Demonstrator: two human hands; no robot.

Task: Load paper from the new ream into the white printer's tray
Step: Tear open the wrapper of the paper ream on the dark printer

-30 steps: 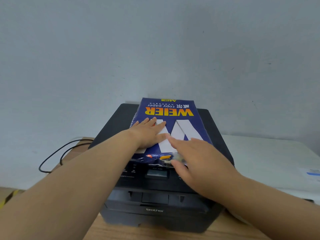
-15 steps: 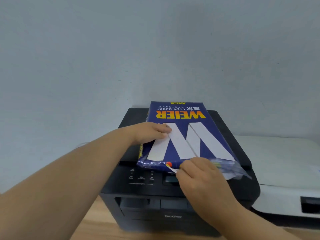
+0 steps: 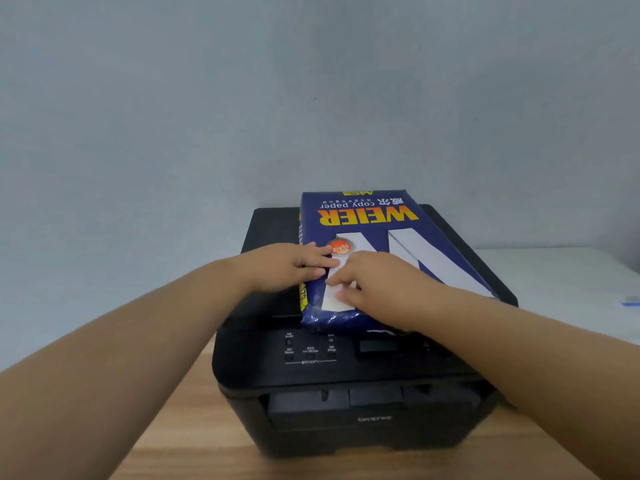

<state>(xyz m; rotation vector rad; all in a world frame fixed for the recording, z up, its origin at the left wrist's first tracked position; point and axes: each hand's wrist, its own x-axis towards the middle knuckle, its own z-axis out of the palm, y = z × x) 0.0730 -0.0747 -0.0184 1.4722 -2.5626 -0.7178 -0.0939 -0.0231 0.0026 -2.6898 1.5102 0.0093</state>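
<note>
Head view: one ream (image 3: 363,216) of copy paper, in its blue wrapper with a large white W and orange lettering, lies flat on top of a black printer (image 3: 346,375). Its near end overhangs the control panel slightly. There are two printers in all. The second is the white printer (image 3: 554,282), which stands just beside the black one on the right and shows only part of its top, with one small blue label (image 3: 630,301) at the frame's edge. Both printers stand on one wooden worktop (image 3: 194,427) against a plain grey wall (image 3: 311,98).

Two bare hands are on the ream. The left hand (image 3: 294,266) lies across its left edge, fingers stretched fairly straight over the top of the wrapper, beside one round orange sticker (image 3: 339,247). The right hand (image 3: 374,282) rests on the near part of the wrapper, touching the left hand's fingertips. Its fingers are bent with the tips on the white band, but whether they pinch the wrapper cannot be told.
</note>
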